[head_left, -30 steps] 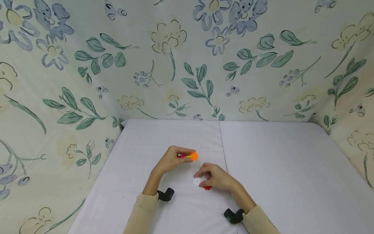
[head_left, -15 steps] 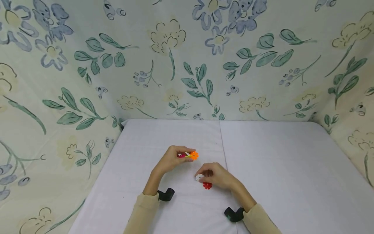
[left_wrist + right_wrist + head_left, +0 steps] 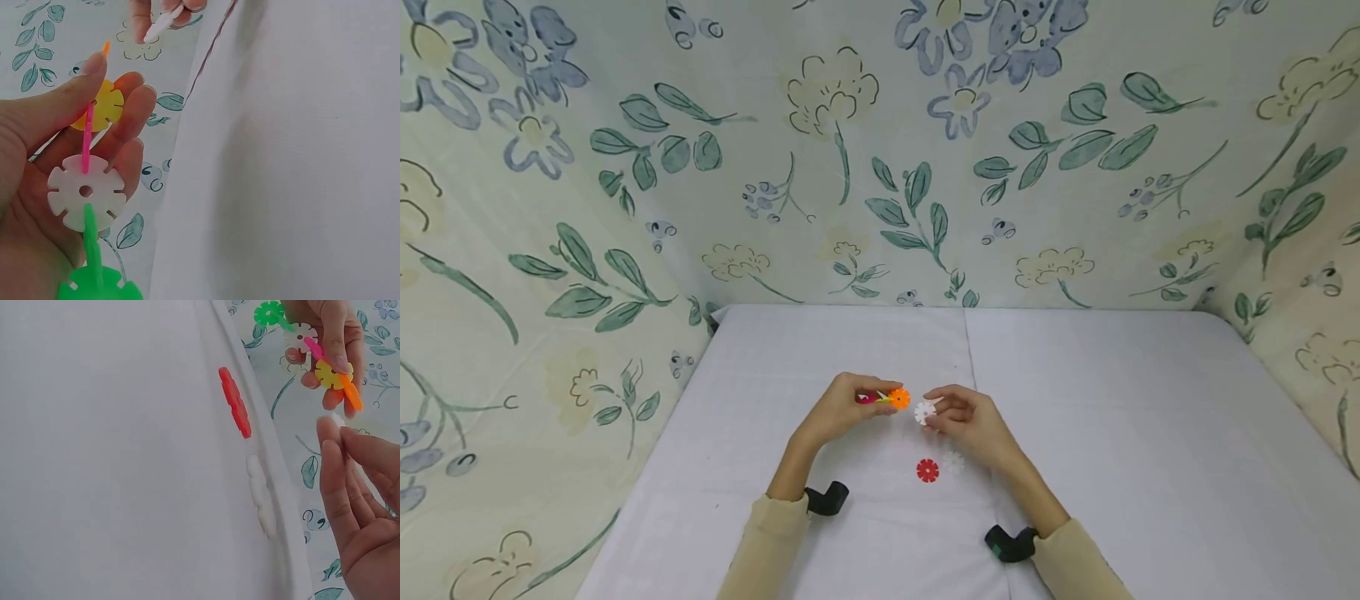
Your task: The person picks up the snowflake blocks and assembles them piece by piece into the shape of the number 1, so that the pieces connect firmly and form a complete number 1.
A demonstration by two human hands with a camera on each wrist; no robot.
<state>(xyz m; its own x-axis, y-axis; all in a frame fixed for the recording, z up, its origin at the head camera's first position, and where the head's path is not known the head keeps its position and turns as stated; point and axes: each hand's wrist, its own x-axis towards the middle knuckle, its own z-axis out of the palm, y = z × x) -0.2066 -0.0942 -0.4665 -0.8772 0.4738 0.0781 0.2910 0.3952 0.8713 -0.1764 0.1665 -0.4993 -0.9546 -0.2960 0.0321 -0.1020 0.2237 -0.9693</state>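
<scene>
In my left hand (image 3: 842, 408) I hold a chain of notched plastic discs slotted edge to edge. The left wrist view shows green discs (image 3: 100, 287), a white disc (image 3: 72, 194), a pink disc (image 3: 87, 137) and a yellow disc (image 3: 100, 109), thumb and fingers pinching near the yellow one. An orange disc (image 3: 899, 399) ends the chain, facing the right hand. My right hand (image 3: 973, 421) pinches a loose white disc (image 3: 924, 412) just right of the orange one, the two apart. Below lie a red disc (image 3: 927, 471) and another white disc (image 3: 953, 462) on the table.
The white cloth (image 3: 1097, 433) covers the table, with a crease running front to back near the middle. A flowered curtain (image 3: 880, 167) closes off the back and sides. Black wrist mounts (image 3: 827, 498) sit at both wrists.
My right hand has lifted the white disc off the table and carried it up and right, beside the orange disc. The red disc and the other white one now show fully. The left hand stays put.
</scene>
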